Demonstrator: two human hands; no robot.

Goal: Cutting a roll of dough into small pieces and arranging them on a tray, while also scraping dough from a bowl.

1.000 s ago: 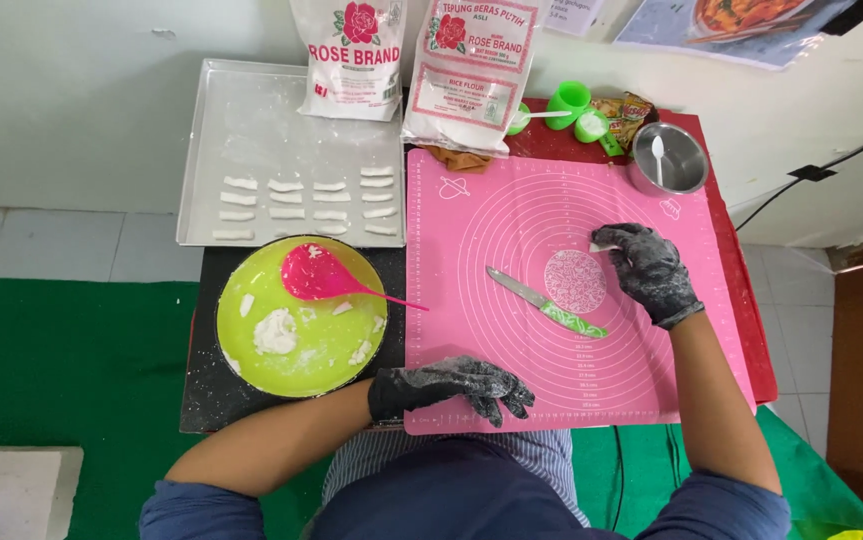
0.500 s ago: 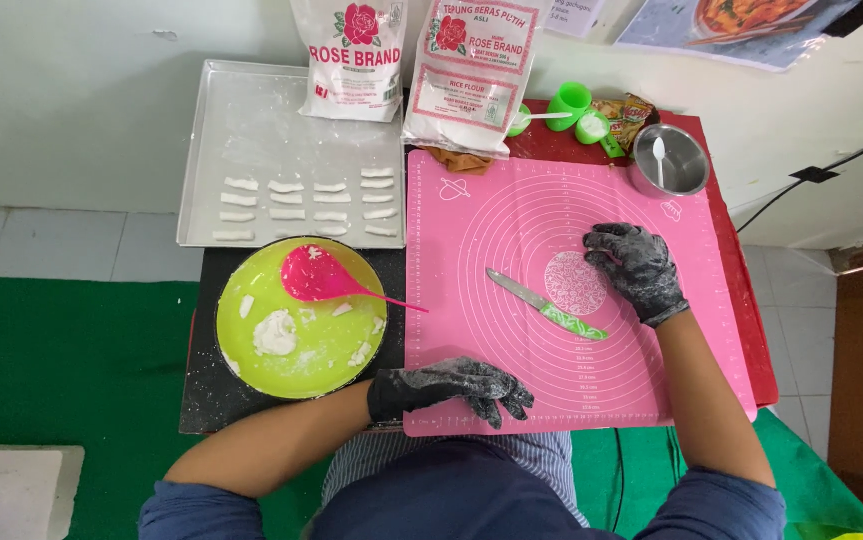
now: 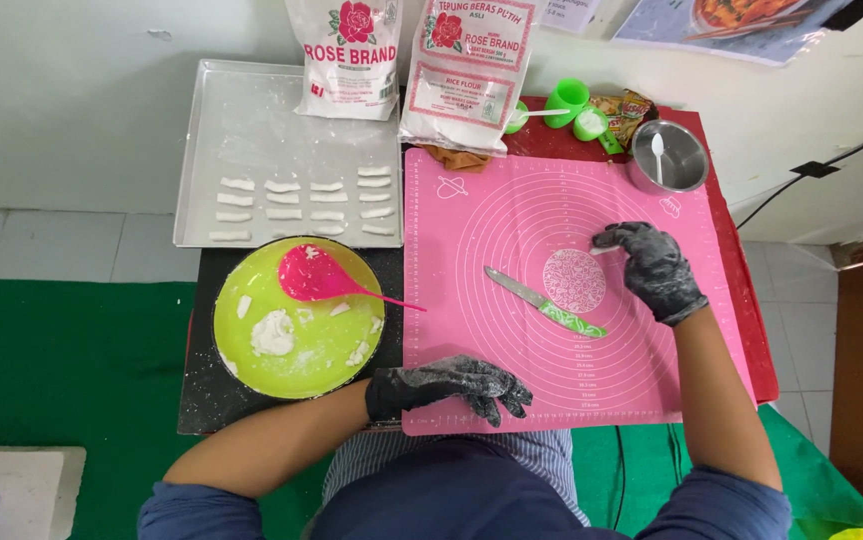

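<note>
Head cam looking straight down at my setup. My right hand (image 3: 651, 270), in a floury black glove, sits at the right edge of the flattened dough disc (image 3: 573, 281) on the pink silicone mat (image 3: 511, 200). Fingers are curled, tips close together just above the disc's rim, and I think they're pinching a small white bit, but it's too small to be sure. My left hand (image 3: 451, 385) rests loosely spread, palm down, on the mat's near edge, holding nothing.

The knife (image 3: 543, 302) with the green patterned handle lies diagonally just left of the disc, untouched. The green bowl (image 3: 251, 375) with leftover dough lumps and a pink spatula (image 3: 323, 278) sits left of the mat, and behind it the metal tray (image 3: 211, 120) holds rows of cut white strips.

So I'd say I'm at the shaping stage: disc pressed flat, not cut yet. Next move probably calls for grabbing that knife while steadying the disc so it doesn't slide.
</note>
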